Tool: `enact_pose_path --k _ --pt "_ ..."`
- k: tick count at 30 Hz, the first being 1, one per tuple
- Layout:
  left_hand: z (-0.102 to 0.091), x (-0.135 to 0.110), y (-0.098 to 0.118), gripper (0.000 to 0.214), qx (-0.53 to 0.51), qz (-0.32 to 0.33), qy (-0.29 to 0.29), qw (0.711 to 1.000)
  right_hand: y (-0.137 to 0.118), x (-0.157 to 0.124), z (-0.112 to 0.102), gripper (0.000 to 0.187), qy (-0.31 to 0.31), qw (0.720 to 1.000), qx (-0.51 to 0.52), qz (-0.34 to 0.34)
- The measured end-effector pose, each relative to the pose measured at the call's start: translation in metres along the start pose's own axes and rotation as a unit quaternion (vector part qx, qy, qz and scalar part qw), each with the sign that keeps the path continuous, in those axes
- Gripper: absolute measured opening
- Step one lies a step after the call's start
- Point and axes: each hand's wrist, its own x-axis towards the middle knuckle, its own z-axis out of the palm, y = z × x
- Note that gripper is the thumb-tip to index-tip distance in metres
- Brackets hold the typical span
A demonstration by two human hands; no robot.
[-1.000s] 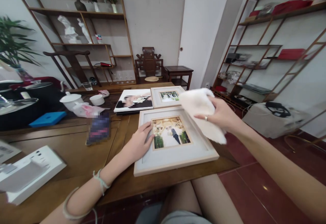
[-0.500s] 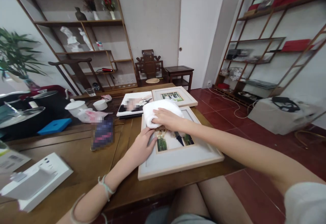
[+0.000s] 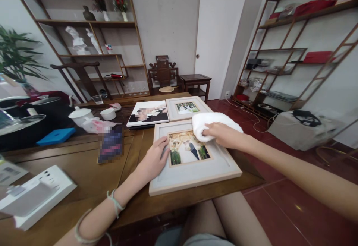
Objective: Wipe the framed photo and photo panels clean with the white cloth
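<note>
A light wooden picture frame (image 3: 192, 179) with a wedding photo in its middle lies flat near the table's front edge. On its left side rests my left hand (image 3: 155, 156), fingers laid out over the border and beside the photo, holding nothing. My right hand (image 3: 220, 134) is closed on a folded white towel (image 3: 214, 121), pressed over the upper right part of the frame. Part of the towel hangs past the right border. Behind lies a second picture frame (image 3: 205, 106) with a smaller photo, and left of it a white photo album (image 3: 147, 112).
The wooden table (image 3: 134, 186) carries a white box (image 3: 41, 195), a blue block (image 3: 56, 136), a dark pouch (image 3: 111, 145), a white teapot (image 3: 81, 116), a white cup (image 3: 108, 114) and a black pot (image 3: 22, 130) on the left. Red tiled floor (image 3: 279, 197) lies to the right.
My right hand has slid the towel rightward, from the upper left of the frame to its upper right, uncovering the photo. My left hand stays on the left border.
</note>
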Motion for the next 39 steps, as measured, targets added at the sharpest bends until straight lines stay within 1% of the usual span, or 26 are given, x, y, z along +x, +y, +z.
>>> enact_pose_path --k 3,6,7,9,12,14,16,18,20,23,26,29,32,33,34,36,37,39 --pt "0.001 0.0 -0.001 0.04 -0.009 0.005 0.013 1.0 -0.035 -0.024 -0.01 0.05 -0.022 0.999 0.034 -0.007" --pt "0.002 0.0 -0.003 0.038 -0.016 0.016 0.024 0.999 -0.066 -0.045 -0.021 0.05 -0.055 0.991 0.122 -0.024" --pt "0.002 0.0 -0.003 0.038 -0.017 0.018 0.023 0.999 -0.073 -0.049 -0.023 0.049 -0.058 0.987 0.146 -0.031" --pt "0.002 0.0 -0.004 0.038 -0.015 0.018 0.017 1.0 -0.079 -0.05 -0.019 0.05 -0.044 0.985 0.163 -0.034" --pt "0.002 0.0 -0.004 0.041 -0.008 0.013 0.005 1.0 -0.071 -0.034 0.003 0.052 0.018 0.992 0.121 -0.014" --pt "0.002 0.0 -0.004 0.042 -0.006 0.013 0.004 1.0 -0.055 -0.016 0.021 0.056 0.074 0.995 0.07 -0.002" --pt "0.002 0.0 -0.005 0.041 -0.009 0.016 0.008 1.0 -0.035 0.003 0.033 0.06 0.107 0.994 0.027 0.012" --pt "0.002 0.0 -0.005 0.039 -0.012 0.019 0.01 1.0 -0.018 0.021 0.039 0.06 0.116 0.993 0.008 0.022" --pt "0.002 0.0 -0.006 0.039 -0.011 0.017 0.011 1.0 -0.009 0.034 0.038 0.059 0.111 0.994 0.008 0.022" --pt "0.001 0.001 -0.006 0.04 -0.011 0.016 0.006 1.0 -0.008 0.039 0.034 0.054 0.088 0.996 0.011 0.008" --pt "0.0 0.001 -0.004 0.04 -0.007 0.019 0.001 1.0 -0.019 0.024 0.024 0.049 0.056 0.998 0.016 -0.022" --pt "0.0 0.0 -0.003 0.039 -0.006 0.012 0.007 1.0 -0.033 -0.009 0.002 0.048 0.017 0.998 0.033 -0.053" --pt "0.0 0.0 -0.002 0.04 -0.006 0.004 0.002 1.0 -0.051 -0.047 -0.025 0.047 -0.083 0.989 0.112 -0.05" --pt "0.0 0.0 -0.002 0.041 -0.004 0.002 -0.001 1.0 -0.058 -0.058 -0.032 0.046 -0.107 0.985 0.128 -0.045" --pt "0.0 0.0 -0.002 0.042 -0.002 0.001 -0.004 1.0 -0.066 -0.067 -0.037 0.044 -0.109 0.983 0.14 -0.043" --pt "-0.001 0.0 -0.003 0.042 0.002 0.002 -0.006 1.0 -0.08 -0.077 -0.039 0.045 -0.09 0.984 0.146 -0.05" --pt "-0.001 0.0 -0.003 0.042 0.003 0.003 -0.008 1.0 -0.085 -0.078 -0.036 0.047 -0.074 0.985 0.143 -0.056" --pt "-0.001 0.001 -0.003 0.042 0.008 0.007 -0.013 1.0 -0.088 -0.072 -0.023 0.056 -0.046 0.988 0.133 -0.059"
